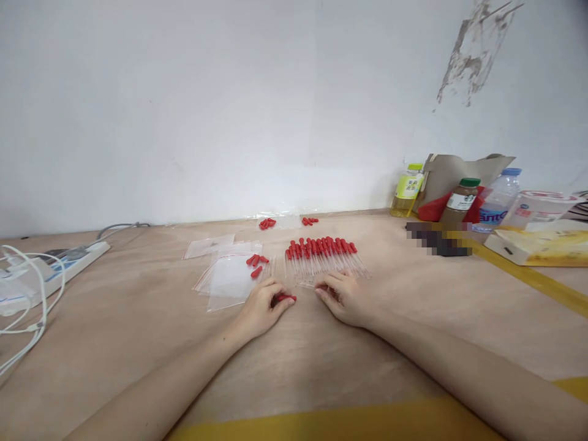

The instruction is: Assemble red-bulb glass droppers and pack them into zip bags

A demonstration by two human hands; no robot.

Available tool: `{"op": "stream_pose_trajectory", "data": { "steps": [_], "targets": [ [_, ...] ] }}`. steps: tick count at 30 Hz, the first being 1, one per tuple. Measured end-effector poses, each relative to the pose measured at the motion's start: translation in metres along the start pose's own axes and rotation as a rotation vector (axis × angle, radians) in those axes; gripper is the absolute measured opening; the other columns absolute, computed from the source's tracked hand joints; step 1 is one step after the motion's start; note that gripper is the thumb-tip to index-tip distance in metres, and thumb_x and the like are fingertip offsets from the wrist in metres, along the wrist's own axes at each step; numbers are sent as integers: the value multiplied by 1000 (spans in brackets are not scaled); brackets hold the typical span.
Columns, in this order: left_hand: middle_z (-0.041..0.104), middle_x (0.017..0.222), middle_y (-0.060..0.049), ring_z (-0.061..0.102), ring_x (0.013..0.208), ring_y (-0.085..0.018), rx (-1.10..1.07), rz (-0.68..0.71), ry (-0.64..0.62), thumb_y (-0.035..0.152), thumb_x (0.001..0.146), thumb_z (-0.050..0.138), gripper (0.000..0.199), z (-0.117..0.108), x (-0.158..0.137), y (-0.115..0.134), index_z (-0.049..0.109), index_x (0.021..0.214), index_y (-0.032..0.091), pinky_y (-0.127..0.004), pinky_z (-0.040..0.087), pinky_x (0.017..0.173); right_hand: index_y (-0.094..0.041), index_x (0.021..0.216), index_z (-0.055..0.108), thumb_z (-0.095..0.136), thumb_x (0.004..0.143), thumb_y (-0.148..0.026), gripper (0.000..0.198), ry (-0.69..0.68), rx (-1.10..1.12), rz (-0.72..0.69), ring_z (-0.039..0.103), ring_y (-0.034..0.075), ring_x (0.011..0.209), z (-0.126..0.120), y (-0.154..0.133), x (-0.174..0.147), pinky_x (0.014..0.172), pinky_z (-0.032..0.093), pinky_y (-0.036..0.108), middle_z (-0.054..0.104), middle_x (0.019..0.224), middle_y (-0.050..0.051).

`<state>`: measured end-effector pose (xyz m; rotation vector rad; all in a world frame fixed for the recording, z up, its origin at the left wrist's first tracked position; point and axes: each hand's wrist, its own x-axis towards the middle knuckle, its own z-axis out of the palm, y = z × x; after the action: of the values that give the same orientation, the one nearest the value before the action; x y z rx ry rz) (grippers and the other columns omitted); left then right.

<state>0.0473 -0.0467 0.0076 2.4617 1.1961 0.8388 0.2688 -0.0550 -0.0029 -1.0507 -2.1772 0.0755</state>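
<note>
My left hand [266, 305]: fingers clamped on a red dropper bulb [288, 297]
My right hand [347, 300]: fingers curled; I can't tell their grip
Red-bulbed droppers [320, 246]: on tabletop [294, 367], just beyond my right hand

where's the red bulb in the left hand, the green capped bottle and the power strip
Red bulb [289, 298]: head view, on the part showing past the left hand [265, 304].
Green-capped bottle [460, 203]: head view, on its label.
Power strip [87, 259]: head view, on its white casing.

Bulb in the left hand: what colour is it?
Red; the bulb in the left hand shows best in the head view.
</note>
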Motion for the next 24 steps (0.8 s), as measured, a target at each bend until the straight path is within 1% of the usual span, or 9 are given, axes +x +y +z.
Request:
{"op": "stream_pose_trajectory", "data": {
  "steps": [2, 6, 11, 16, 20, 24],
  "targets": [
    [59, 76, -3, 53, 69, -15, -26, -31, 31, 29, 81, 52, 16, 1, 2, 0, 62, 76, 17, -26, 42, 62, -18, 83, 56, 43, 84, -23, 14, 0, 8, -14, 53, 12, 68, 1, -1, 0, 73, 30, 30, 62, 80, 2],
    [59, 71, 0, 51, 63, -13, -100, -67, 67, 30, 83, 50, 16, 2, 1, 2, 58, 80, 17, -24, 40, 58, -18, 85, 56, 43, 85, -23, 14, -8, 28, -53, 53, 12, 70, -1, -4, -1, 75, 30, 30, 62, 81, 2],
    [59, 74, -1, 53, 66, -13, -190, -70, 70, 30, 84, 48, 15, 3, -1, 3, 56, 83, 17, -24, 42, 60, -18, 85, 56, 42, 85, -23, 15, -36, 22, -82, 52, 12, 69, -2, -6, -1, 75, 29, 31, 62, 79, 3],
    [58, 70, 0, 51, 62, -12, -201, -56, 66, 31, 84, 47, 15, 3, -2, 3, 55, 84, 18, -23, 41, 57, -19, 85, 57, 40, 86, -23, 17, -53, 36, -82, 53, 13, 71, -1, -5, 0, 74, 30, 31, 62, 79, 3],
    [58, 69, 0, 54, 63, -12, -236, -60, 59, 32, 84, 47, 15, 5, -4, 3, 54, 83, 18, -23, 43, 59, -19, 85, 57, 41, 86, -24, 17, -58, 45, -80, 52, 13, 69, -3, -5, 0, 74, 30, 31, 61, 77, 2],
    [59, 68, 0, 56, 59, -11, -305, -53, 27, 29, 86, 45, 17, 6, -5, 2, 57, 89, 18, -21, 45, 57, -19, 86, 58, 41, 86, -24, 18, -74, 63, -86, 52, 13, 70, -2, -3, 0, 74, 30, 31, 61, 78, 2]
  ]
}}
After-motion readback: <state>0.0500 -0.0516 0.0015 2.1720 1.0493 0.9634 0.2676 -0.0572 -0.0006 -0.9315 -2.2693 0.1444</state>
